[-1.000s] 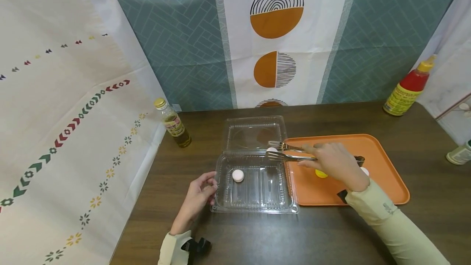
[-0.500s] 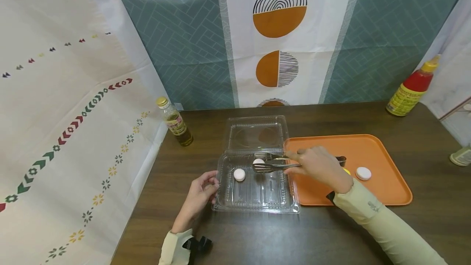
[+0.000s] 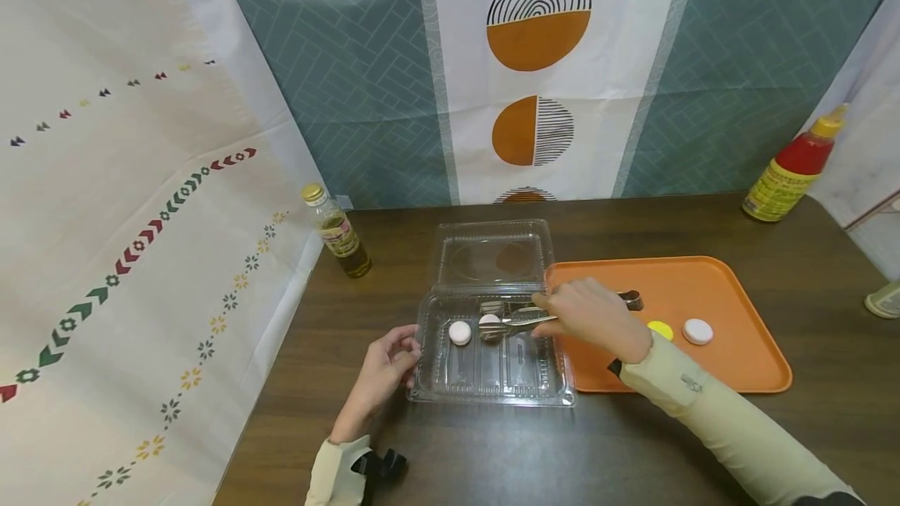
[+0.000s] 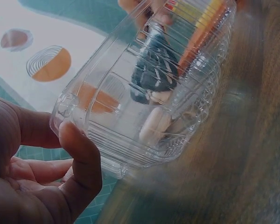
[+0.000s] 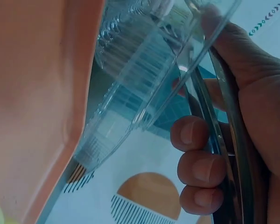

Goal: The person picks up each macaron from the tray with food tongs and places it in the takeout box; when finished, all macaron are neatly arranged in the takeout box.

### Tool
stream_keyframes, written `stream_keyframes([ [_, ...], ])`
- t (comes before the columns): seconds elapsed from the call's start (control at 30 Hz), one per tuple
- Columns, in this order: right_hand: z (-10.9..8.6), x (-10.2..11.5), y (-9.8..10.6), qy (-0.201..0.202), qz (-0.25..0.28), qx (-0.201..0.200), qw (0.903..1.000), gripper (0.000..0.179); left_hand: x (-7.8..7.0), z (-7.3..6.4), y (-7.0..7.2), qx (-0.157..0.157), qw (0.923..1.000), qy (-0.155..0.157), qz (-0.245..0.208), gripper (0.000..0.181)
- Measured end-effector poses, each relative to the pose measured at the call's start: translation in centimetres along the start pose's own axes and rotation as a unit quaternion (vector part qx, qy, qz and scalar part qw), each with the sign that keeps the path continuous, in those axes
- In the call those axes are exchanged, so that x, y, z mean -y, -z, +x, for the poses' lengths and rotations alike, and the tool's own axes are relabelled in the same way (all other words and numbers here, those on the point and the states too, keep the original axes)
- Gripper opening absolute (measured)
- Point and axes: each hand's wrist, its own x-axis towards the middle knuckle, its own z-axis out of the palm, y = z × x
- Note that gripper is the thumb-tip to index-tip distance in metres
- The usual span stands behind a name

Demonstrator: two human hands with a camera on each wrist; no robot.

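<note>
My left hand (image 3: 385, 365) pinches the left rim of a clear plastic clamshell container (image 3: 506, 381) between thumb and fingers, as the left wrist view shows up close. Inside the base sits a round white macaron (image 3: 460, 333). My right hand (image 3: 594, 315) grips metal tongs (image 3: 520, 325), fingers wrapped round the arms in the right wrist view. The tong heads reach down inside the container, either side of a second white macaron (image 3: 488, 320), partly hidden by them. Behind the base, the container's lid (image 3: 495, 256) lies folded back.
An orange tray (image 3: 745, 358) overlaps the container's right side in the head view. On it are a yellow round piece (image 3: 660, 329) and another white macaron (image 3: 698, 331). An oil bottle (image 3: 341, 239) stands back left, a red-and-yellow squeeze bottle (image 3: 793, 166) back right.
My right hand has moved left with the tongs, bringing the second macaron from the tray-side edge into the container beside the first. The left hand keeps its hold on the rim.
</note>
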Motion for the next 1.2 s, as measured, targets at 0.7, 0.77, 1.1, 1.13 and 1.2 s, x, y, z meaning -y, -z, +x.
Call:
stream_keyframes([
  [0.7, 0.2, 0.5, -0.3, -0.042, 0.009, 0.047, 0.9980, 0.055, -0.3, 0.0, -0.2, 0.002, 1.0000, 0.004, 0.003, 0.041],
  [0.77, 0.1, 0.6, -0.1, -0.044, 0.009, 0.048, 0.9978, 0.055, -0.3, 0.0, -0.2, -0.001, 1.0000, 0.003, 0.007, 0.041],
  [1.1, -1.4, 1.0, 1.4, -0.066, 0.017, 0.030, 0.9972, 0.065, -0.3, -0.1, -0.2, -0.007, 0.9998, 0.016, 0.009, 0.041],
  [1.13, -1.6, 1.0, 1.5, -0.068, 0.016, 0.025, 0.9973, 0.066, -0.3, -0.1, -0.2, -0.007, 0.9998, 0.014, 0.009, 0.041],
  [1.2, -1.9, 0.9, 1.7, -0.073, 0.019, 0.014, 0.9970, 0.068, -0.3, -0.1, -0.2, -0.006, 0.9999, 0.013, 0.010, 0.040],
])
